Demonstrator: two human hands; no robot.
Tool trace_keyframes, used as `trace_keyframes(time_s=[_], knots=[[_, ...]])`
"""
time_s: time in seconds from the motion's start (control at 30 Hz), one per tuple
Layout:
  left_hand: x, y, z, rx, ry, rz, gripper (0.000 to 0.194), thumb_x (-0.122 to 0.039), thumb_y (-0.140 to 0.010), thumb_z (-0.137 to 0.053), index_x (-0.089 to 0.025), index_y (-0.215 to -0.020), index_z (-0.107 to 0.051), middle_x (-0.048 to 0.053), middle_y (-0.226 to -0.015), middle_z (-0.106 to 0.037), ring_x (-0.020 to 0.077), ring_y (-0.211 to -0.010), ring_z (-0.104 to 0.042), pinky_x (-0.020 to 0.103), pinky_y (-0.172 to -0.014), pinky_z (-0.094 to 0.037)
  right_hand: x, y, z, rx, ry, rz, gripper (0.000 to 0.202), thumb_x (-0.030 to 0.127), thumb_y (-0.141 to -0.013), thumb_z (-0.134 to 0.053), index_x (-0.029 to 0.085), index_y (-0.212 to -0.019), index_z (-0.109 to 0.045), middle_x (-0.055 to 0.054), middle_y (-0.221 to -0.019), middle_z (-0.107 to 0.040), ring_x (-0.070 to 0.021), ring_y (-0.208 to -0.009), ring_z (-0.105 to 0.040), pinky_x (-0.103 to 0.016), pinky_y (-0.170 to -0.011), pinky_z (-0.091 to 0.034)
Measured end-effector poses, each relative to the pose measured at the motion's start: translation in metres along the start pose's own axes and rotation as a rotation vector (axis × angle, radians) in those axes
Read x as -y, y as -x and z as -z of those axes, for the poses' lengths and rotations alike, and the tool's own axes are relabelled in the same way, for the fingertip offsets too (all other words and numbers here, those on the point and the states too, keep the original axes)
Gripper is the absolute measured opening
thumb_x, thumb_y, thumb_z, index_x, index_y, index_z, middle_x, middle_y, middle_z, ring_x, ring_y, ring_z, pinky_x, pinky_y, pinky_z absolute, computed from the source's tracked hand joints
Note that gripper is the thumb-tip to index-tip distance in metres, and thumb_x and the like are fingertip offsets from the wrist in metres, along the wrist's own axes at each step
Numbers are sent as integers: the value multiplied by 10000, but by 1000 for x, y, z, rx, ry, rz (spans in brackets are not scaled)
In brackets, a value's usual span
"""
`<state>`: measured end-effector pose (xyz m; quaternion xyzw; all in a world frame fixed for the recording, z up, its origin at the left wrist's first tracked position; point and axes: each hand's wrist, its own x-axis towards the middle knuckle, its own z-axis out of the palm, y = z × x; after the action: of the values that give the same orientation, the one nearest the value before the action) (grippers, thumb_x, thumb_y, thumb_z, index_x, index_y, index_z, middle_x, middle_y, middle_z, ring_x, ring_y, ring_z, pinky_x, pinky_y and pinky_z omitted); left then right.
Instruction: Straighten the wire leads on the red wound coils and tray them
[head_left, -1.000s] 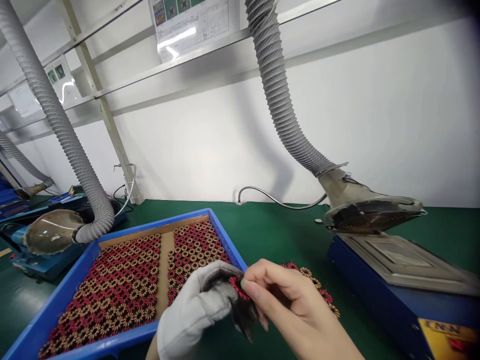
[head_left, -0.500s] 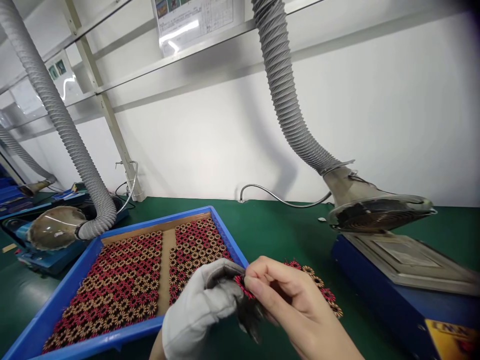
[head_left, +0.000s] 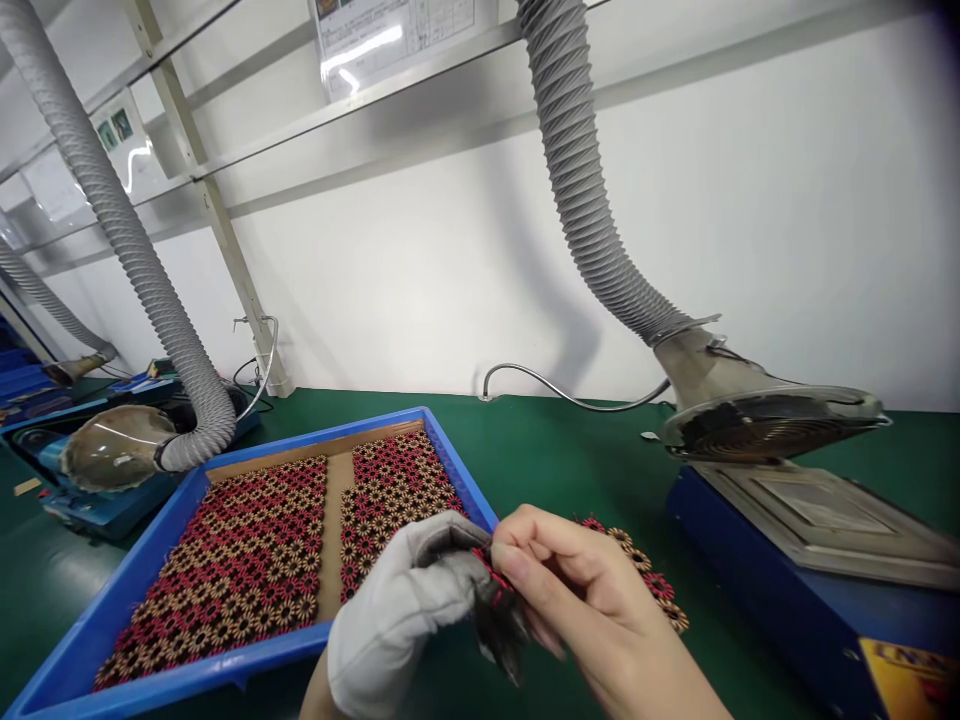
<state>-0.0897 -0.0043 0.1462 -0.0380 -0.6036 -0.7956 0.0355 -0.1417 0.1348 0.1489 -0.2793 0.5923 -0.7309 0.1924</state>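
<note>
My left hand [head_left: 405, 615], in a white glove with grey, blackened fingertips, is closed on a small ring coil [head_left: 491, 568] wound with red wire. Only a bit of red shows between the fingers. My bare right hand [head_left: 600, 600] pinches at the coil's edge with thumb and forefinger; what lies between those fingertips is too small to see. Behind the right hand, a short row of red and copper-coloured ring coils [head_left: 636, 556] lies on the green table. To the left, a blue tray [head_left: 244, 665] holds many similar coils [head_left: 262, 545] in two blocks.
On the right stands a blue machine with a metal top [head_left: 817, 510], below a fume hood [head_left: 772, 420] on a grey flexible duct [head_left: 585, 190]. Another hood [head_left: 116, 450] hangs at the left behind the tray. A metal gooseneck tube [head_left: 555, 390] runs along the wall.
Both hands stay together at the coil, which looks turned slightly, with less red showing. The whole view has shifted a little; nothing else visibly moves.
</note>
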Motion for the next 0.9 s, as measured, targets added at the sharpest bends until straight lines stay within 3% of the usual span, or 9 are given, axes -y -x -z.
trace_keyframes(time_s=[0.3,0.57,0.63,0.77,0.9], knots=[[-3,-4,-4,3,-15,-19,359,-484,-643,-739,-151,-741,-649,10,-718,-533,131,-708,-470,232,-691,-403,-1,-1,0,-29,9,6,444,568,-785,-586,165,-626,-488,73,-512,-323,-56,-453,-258,-228,-432,-155],[4,-5,-2,-12,61,-31,268,-397,-693,-730,-163,-813,-674,4,-738,-564,124,-720,-492,217,-691,-419,1,-2,-3,-82,-55,-3,452,568,-752,-620,164,-597,-490,71,-507,-319,-54,-452,-238,-220,-435,-154],[6,-4,-1,-28,80,-41,284,-393,-697,-734,-186,-888,-691,14,-805,-611,143,-787,-537,235,-752,-440,0,-4,-2,-125,-68,15,429,546,-740,-644,158,-595,-534,67,-501,-332,-55,-452,-246,-215,-433,-165],[9,-2,0,5,81,-52,340,-374,-734,-718,-234,-1043,-688,46,-987,-674,198,-939,-598,294,-849,-463,-3,-4,3,-176,61,181,310,428,-790,-634,179,-605,-621,39,-495,-429,-75,-455,-343,-205,-429,-261],[8,-2,-1,66,79,-75,269,-314,-748,-720,-207,-993,-691,22,-795,-671,138,-676,-630,241,-657,-496,-3,-1,7,-232,329,492,193,249,-833,-594,224,-644,-626,39,-549,-555,-102,-517,-486,-201,-527,-403]])
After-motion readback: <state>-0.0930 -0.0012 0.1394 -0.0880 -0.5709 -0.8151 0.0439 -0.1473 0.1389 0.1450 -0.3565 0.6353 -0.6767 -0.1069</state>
